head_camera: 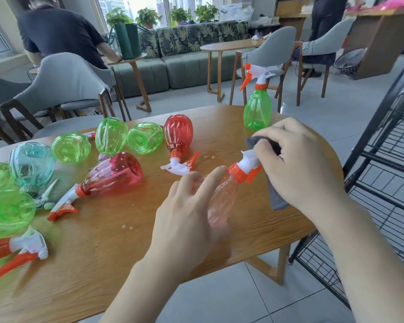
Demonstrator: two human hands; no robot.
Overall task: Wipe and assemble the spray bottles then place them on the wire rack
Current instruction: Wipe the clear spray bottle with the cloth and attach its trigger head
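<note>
Left hand (187, 213) is nearest, wrapped round the body of a clear pinkish spray bottle (222, 197), index finger lifted straight over it. Bottle is tilted, base toward me, orange collar and white trigger head pointing up and away. Right hand (296, 164) pinches a grey cloth (274, 197) against the trigger head; cloth tail hangs down below my palm, beside the bottle neck.

Wooden table (103, 264) under both, oval, grain visible, a few water drops near the middle. Left side is cluttered: green bottles (7, 210) at the near-left edge, one with its orange trigger sticking out toward me; a red bottle (113, 173) lying on its side with sprayer fitted; a teal bottle (32, 163) behind it; more green ones (111, 135) in a row further back; another red bottle (178, 134) head-down toward me. One assembled green bottle (257, 109) stands upright at the far right edge.

Black wire rack (387, 159) stands on the floor just right of the table, shelves bare where visible.

Beyond: grey chairs, green sofa, potted plants at the window, two people in dark clothing.
</note>
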